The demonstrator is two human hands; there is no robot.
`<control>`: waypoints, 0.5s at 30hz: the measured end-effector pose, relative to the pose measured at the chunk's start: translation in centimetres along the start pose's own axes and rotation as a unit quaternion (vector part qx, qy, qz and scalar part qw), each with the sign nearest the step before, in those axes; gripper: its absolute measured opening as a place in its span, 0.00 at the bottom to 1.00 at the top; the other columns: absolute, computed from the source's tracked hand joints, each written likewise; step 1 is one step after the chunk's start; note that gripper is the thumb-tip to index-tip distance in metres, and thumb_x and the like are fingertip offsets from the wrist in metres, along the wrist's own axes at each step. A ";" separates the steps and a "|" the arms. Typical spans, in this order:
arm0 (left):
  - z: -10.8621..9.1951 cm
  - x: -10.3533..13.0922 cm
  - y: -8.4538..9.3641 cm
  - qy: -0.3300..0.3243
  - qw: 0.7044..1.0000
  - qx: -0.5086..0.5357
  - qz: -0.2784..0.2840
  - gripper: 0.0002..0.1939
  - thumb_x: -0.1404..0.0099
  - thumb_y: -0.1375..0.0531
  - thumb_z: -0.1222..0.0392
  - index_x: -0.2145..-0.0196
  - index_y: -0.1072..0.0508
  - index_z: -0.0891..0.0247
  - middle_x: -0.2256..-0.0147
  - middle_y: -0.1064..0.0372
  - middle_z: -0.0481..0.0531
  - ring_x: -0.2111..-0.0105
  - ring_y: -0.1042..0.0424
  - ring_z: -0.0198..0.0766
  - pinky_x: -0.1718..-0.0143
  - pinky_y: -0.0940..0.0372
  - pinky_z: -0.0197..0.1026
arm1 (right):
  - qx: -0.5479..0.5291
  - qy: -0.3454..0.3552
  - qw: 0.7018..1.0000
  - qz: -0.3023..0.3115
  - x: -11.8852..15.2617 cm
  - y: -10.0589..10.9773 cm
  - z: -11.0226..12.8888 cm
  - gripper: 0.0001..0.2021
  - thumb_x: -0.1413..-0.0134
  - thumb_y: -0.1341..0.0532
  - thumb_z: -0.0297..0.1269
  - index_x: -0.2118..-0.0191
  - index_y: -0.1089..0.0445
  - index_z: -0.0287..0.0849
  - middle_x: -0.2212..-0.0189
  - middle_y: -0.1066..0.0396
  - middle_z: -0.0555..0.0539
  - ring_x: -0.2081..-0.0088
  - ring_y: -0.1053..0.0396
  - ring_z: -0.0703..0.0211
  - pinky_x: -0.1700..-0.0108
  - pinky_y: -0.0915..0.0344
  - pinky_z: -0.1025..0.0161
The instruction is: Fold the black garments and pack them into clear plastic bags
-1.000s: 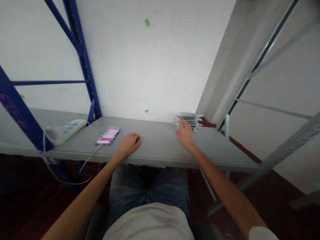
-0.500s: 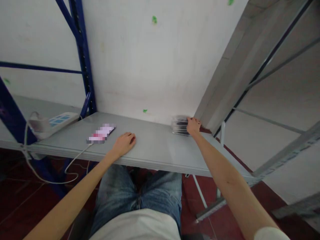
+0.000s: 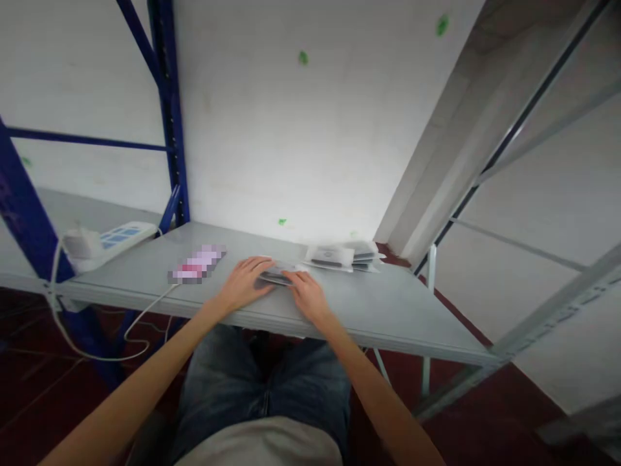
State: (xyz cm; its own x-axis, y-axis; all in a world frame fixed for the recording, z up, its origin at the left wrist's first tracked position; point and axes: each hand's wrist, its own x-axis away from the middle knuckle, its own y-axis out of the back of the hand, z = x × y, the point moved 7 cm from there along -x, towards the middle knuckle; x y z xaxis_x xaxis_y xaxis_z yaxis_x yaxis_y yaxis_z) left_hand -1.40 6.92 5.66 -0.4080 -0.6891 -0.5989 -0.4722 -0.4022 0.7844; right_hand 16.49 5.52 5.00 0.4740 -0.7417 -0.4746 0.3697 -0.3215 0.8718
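Grey shelf [image 3: 388,310] meets white wall [image 3: 310,142]; at twelve o'clock my left hand [image 3: 245,285] and right hand [image 3: 309,298] close fingers round flat packets [image 3: 276,277] — a steadying step, I judge, calling next for even pressure. Other packets [image 3: 332,257] lie at one o'clock.

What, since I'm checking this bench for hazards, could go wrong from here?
The small stack between the left hand and right hand could slip if pressed unevenly.
The loose pile overlaps untidily, so a bump might scatter it across the table.
The white cable hangs over the front edge near the left forearm; a snag might pull the phone.
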 end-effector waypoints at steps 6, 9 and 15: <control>-0.6 0.0 -0.7 -0.017 0.998 0.022 0.050 0.17 0.26 0.44 0.51 0.45 0.24 0.55 0.44 0.24 0.55 0.43 0.28 0.48 0.38 0.36 0.51 | -0.033 -0.078 0.995 -0.053 2.2 1.7 -0.6 0.20 0.29 0.49 0.31 0.40 0.26 0.50 0.47 0.24 0.45 0.43 0.30 0.53 0.39 0.34 0.59; -1.3 -0.1 0.1 -0.013 0.999 0.025 0.024 0.18 0.25 0.44 0.48 0.45 0.23 0.55 0.44 0.24 0.55 0.42 0.28 0.48 0.37 0.36 0.51 | -0.032 -0.098 0.992 -0.078 2.6 2.4 -1.5 0.18 0.27 0.49 0.34 0.46 0.22 0.48 0.51 0.23 0.44 0.46 0.29 0.52 0.41 0.33 0.59; -5.9 -0.1 1.3 -0.124 0.990 0.049 -0.033 0.16 0.25 0.42 0.48 0.48 0.23 0.56 0.49 0.22 0.55 0.46 0.26 0.45 0.40 0.34 0.50 | -0.045 -0.028 0.995 -0.089 3.4 2.1 -0.6 0.13 0.27 0.44 0.39 0.48 0.21 0.50 0.55 0.20 0.44 0.51 0.25 0.51 0.46 0.30 0.57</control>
State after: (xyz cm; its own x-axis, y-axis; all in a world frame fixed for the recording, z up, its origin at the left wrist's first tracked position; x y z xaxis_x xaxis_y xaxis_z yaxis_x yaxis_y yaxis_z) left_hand 2.66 2.88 7.68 -0.5480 -0.4883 -0.6792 -0.5726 -0.3729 0.7301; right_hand 19.36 2.72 5.17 0.3508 -0.7101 -0.6105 0.5150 -0.3981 0.7591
